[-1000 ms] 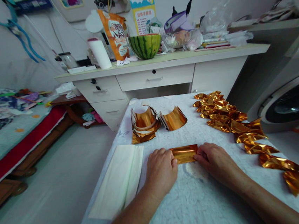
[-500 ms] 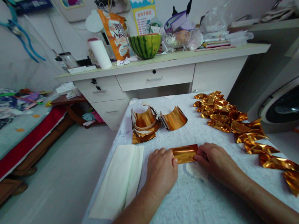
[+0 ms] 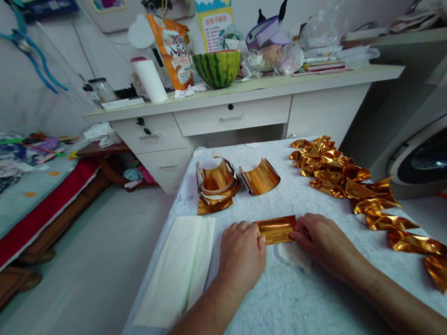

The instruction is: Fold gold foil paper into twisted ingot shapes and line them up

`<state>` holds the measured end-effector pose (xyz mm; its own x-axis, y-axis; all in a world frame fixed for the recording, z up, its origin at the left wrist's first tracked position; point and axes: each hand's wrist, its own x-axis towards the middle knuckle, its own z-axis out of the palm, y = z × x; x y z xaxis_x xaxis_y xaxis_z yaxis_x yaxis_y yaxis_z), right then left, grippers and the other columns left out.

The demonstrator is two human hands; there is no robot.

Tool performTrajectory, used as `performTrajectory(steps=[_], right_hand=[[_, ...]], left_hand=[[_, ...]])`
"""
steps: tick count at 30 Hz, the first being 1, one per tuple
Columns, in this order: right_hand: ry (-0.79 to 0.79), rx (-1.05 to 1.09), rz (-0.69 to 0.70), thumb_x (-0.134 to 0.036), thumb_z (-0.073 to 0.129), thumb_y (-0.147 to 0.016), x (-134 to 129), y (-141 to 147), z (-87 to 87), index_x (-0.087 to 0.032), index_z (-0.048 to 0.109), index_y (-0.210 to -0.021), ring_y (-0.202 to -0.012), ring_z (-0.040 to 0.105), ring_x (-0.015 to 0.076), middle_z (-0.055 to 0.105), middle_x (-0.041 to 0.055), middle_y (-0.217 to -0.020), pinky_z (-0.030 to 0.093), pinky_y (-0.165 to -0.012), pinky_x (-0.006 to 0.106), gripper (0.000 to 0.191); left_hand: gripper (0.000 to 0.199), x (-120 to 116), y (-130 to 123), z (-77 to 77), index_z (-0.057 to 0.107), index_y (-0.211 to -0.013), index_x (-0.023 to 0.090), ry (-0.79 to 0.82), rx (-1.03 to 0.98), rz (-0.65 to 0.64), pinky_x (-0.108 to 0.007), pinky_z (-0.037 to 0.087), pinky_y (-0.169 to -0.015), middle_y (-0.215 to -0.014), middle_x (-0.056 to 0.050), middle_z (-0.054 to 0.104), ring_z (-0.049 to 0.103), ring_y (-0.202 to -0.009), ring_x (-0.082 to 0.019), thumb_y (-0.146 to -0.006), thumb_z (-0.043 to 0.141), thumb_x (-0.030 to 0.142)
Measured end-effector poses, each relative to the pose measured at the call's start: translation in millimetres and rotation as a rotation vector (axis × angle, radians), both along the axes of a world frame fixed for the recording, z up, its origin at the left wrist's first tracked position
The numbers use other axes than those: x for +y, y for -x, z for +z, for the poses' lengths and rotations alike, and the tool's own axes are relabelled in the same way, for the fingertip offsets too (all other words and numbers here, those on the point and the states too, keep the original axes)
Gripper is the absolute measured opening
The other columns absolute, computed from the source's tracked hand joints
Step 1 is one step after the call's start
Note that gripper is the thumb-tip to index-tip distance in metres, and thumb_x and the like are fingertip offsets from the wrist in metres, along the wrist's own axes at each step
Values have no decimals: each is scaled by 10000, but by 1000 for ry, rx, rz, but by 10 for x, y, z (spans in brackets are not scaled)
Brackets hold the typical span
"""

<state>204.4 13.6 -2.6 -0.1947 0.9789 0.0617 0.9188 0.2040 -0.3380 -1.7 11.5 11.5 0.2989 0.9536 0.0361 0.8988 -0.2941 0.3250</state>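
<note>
Evidently a two-ended hold: the left hand [image 3: 243,255] and right hand [image 3: 325,236] sit at opposite ends of a shiny, gold-coloured, rectangular foil piece [image 3: 277,231] on the tabletop, presumably because springy foil curls unless both ends are pinned. Left fingers bent and pressed close together, back of hand upward, thumb against the near corner of the left end; what the fingertips do underneath, cannot tell. Right thumb and forefinger pinch the right end with no visible gap between them, the other fingers tucked in behind. The foil piece lies between the hands, long side across the body, its middle uncovered. Taking it as landmark: to its left, beyond the left hand, a flat stack of off-white, folded paper-like sheets [image 3: 174,277], probably put there for easy reach. Just behind it, a single curved, gold sheet group [image 3: 262,178]; behind and left, a thicker, nested pile of curled, gold foil sheets [image 3: 215,181], likely grouped as loose stock. To its right, a long row of crumpled, twisted, gold foil bundles [image 3: 327,189], seemingly set aside along the edge of the pale blue-grey, patterned tablecloth [image 3: 284,304]. Farther behind it, a white, drawered desk [image 3: 203,118] bearing a green-striped, halved watermelon [image 3: 217,72].
</note>
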Motion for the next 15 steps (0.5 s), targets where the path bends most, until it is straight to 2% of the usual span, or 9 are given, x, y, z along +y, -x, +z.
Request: performTrajectory(steps=[15], right_hand=[[17, -18, 7, -285, 513, -887, 1, 6, 18, -186, 620, -737, -704, 579, 193, 673, 73, -782, 388, -665, 300, 209]], left_hand=[[132, 8, -5, -12, 584, -783, 188, -12, 8, -4, -359, 402, -787, -866, -51, 636, 564, -848, -226, -886, 508, 221]])
